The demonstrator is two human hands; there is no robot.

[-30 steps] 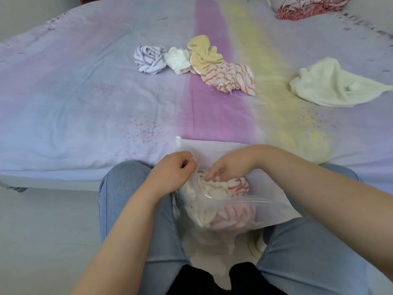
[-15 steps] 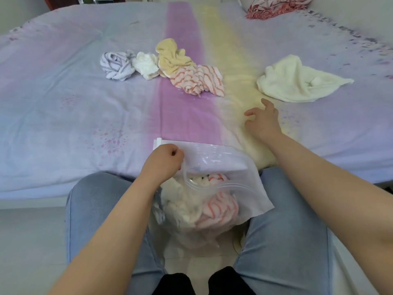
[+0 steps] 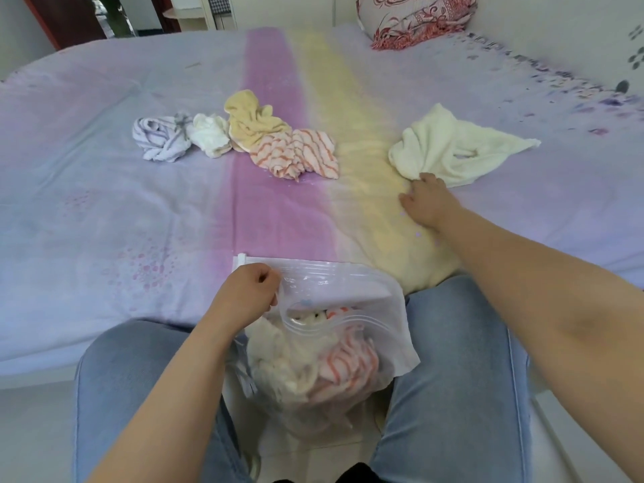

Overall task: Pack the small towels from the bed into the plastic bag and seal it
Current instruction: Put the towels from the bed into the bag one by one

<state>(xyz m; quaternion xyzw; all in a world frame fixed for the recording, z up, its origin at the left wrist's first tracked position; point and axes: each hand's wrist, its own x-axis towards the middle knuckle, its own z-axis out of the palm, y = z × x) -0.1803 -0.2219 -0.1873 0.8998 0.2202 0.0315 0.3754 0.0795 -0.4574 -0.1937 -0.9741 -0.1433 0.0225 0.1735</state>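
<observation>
Your right hand lies on the bed with its fingertips touching the near edge of the cream towel. From this view I cannot tell if the fingers have already pinched the cloth or only rest against it; they look slightly bent, and nothing is lifted.

The cream towel lies just beyond the fingertips and spreads away from you to the right, so its long axis goes from the bunched corner at your fingers out to the thin pointed corner far right. The bunched corner is the nearest part, and I think it is the best place to take hold, since the rest will follow when you pull back.

Your left hand is closed on the near left rim of the plastic bag and holds the mouth open. The bag hangs between your knees at the bed edge, with some towels inside it already.

The bag is toward you and to the left of the right hand, so the coming move is probably a pull back along your own forearm line.

The other four towels, lilac striped towel, white towel, yellow towel and orange striped towel, lie together in a group well to the left of your right hand, about equally far from each hand.
</observation>
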